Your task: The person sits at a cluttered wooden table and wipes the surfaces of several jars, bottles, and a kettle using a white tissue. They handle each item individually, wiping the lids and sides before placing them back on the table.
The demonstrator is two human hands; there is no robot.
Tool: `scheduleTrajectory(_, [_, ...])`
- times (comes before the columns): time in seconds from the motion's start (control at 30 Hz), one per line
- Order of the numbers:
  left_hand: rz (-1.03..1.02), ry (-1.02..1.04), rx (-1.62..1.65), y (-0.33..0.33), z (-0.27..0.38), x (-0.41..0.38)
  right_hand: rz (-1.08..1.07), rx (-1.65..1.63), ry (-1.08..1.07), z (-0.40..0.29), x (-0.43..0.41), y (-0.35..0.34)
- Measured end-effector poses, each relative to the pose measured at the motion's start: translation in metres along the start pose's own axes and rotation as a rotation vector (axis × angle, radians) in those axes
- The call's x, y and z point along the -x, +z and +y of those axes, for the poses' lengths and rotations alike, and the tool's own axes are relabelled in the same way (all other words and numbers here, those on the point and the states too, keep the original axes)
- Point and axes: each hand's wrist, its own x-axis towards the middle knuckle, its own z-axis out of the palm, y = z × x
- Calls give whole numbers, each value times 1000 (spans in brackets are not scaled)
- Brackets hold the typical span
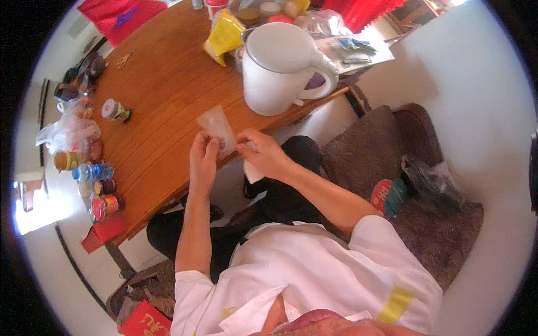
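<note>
My left hand (pixel 204 153) pinches a translucent whitish sheet or small bag (pixel 219 122) between thumb and fingers, just above the near edge of the wooden table (pixel 168 80). Close by on its right, my right hand (pixel 265 155) has its fingertips at the sheet's lower right side. A white piece (pixel 253 171), paper or film, hangs below the right palm and is held in that hand. Whether this piece joins the sheet is hidden by the fingers. A white plastic jug with a grey lid (pixel 279 50) stands beyond my right hand, near the table edge.
A lidded jar (pixel 115 110) and scissors (pixel 125 59) lie on the table's left. Along its left end are a plastic bag (pixel 69 130), a water bottle (pixel 93 172) and several jars. Behind the jug are a yellow packet (pixel 225 33) and containers. A brown furry seat (pixel 357 151) is at right.
</note>
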Motion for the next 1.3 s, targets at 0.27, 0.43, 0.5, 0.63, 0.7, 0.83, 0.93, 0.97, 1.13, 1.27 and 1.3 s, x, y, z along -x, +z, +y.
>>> scheduleTrajectory(0.27, [51,384,-460,22,69,-148,-69,-135,182,72,44,-29])
scheduleTrajectory(0.43, [-2,430,-530,61,54,-212,-129,-135,364,80,62,-29])
scheduleTrajectory(0.5, [-2,463,-502,77,53,-221,-135,-187,364,90,64,-27])
scheduleTrajectory(0.63, [-24,487,-492,94,53,-232,-175,-103,354,94,58,-13])
scheduleTrajectory(0.7, [51,542,-554,83,46,-226,-220,9,315,92,56,-5])
scheduleTrajectory(0.83, [171,592,-714,37,32,-197,-254,17,270,95,55,4])
scheduleTrajectory(0.93, [297,596,-697,-22,14,-171,-283,59,297,89,53,5])
scheduleTrajectory(0.97, [378,632,-737,-53,3,-164,-299,63,292,89,52,10])
scheduleTrajectory(1.13, [793,602,-806,-180,20,-152,-338,119,308,82,54,21])
scheduleTrajectory(1.27, [973,554,-970,-243,10,-181,-353,116,333,69,54,39])
scheduleTrajectory(1.3, [958,531,-985,-252,2,-191,-360,143,331,69,54,42])
